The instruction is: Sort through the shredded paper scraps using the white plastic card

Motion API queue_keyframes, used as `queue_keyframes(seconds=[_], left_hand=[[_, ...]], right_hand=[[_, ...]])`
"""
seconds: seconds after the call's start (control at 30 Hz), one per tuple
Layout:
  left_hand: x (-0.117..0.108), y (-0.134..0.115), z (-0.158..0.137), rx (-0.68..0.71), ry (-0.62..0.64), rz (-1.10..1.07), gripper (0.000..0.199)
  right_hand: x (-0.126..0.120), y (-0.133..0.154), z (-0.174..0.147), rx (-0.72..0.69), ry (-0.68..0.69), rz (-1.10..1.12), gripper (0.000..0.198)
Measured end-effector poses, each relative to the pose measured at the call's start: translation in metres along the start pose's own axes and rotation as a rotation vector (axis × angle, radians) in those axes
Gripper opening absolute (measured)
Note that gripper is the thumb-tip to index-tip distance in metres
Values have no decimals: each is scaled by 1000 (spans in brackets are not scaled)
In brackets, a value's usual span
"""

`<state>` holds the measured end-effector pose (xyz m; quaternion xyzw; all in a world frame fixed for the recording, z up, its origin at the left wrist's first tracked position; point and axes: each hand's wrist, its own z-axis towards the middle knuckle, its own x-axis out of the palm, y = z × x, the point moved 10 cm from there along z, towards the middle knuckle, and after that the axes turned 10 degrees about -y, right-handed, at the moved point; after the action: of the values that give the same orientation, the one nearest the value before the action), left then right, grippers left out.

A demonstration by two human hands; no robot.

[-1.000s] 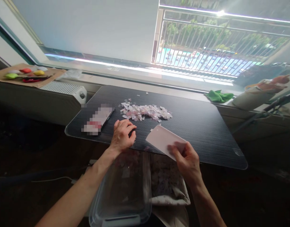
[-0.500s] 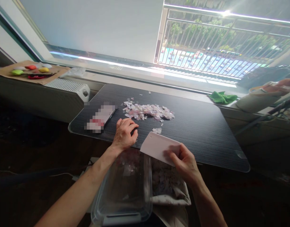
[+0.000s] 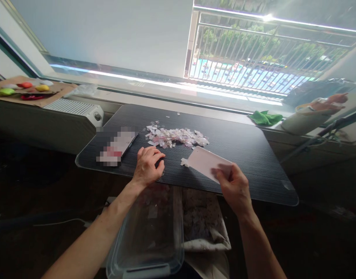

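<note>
Two hands over the dark table [image 3: 241, 149], well apart! Left hand [image 3: 148, 164] first: palm down by the near edge, fingers bent, thumb clear of them, nothing visible in its grasp; underside hidden, so cannot tell about anything beneath the palm. Across to the right hand [image 3: 234, 186]: pinching a pale card [image 3: 208, 161], thumb on top, other fingers mostly out of sight. And right at the card's left edge, between the hands, a little clump [image 3: 184, 162] of scraps, touching by the look of it! Beyond both hands, the main pile [image 3: 178, 136], loose and ragged at its fringes.

Technique, then: probably best with the leading edge low and flat, pressure light, strokes short; with too much tilt, likely strays underneath.

Now the margins. Near edge of the table close under the left hand; below, between the forearms, the open clear tub [image 3: 180, 248], and to its right a cloth bag [image 3: 207, 245], scraps inside. Tight on the left: a blurred slab [image 3: 116, 149] just past the left hand, worth a wide berth. Far roomier beyond and right of the right hand, all the way towards the green cloth [image 3: 265, 118] on the sill.
</note>
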<state>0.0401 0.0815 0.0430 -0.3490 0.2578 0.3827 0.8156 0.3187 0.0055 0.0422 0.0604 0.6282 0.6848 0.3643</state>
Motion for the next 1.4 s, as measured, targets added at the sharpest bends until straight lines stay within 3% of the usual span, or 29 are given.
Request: queue_keyframes(seconds=[0.07, 0.17, 0.7, 0.93, 1.23, 1.4], left_hand=[[0, 0, 0, 3, -3, -2, 20], [0, 0, 0, 4, 0, 3, 21], [-1, 0, 1, 1, -6, -12, 20], [0, 1, 1, -19, 13, -27, 20], [0, 1, 1, -1, 7, -12, 20], [-1, 0, 1, 7, -3, -7, 20]], right_hand=[[3, -1, 0, 23, 42, 30, 27], [-5, -4, 3, 47, -5, 48, 28], [0, 7, 5, -21, 42, -69, 22], [-25, 23, 4, -80, -25, -236, 23], [-23, 11, 6, -26, -26, -156, 24], [-1, 13, -2, 11, 71, -52, 19]])
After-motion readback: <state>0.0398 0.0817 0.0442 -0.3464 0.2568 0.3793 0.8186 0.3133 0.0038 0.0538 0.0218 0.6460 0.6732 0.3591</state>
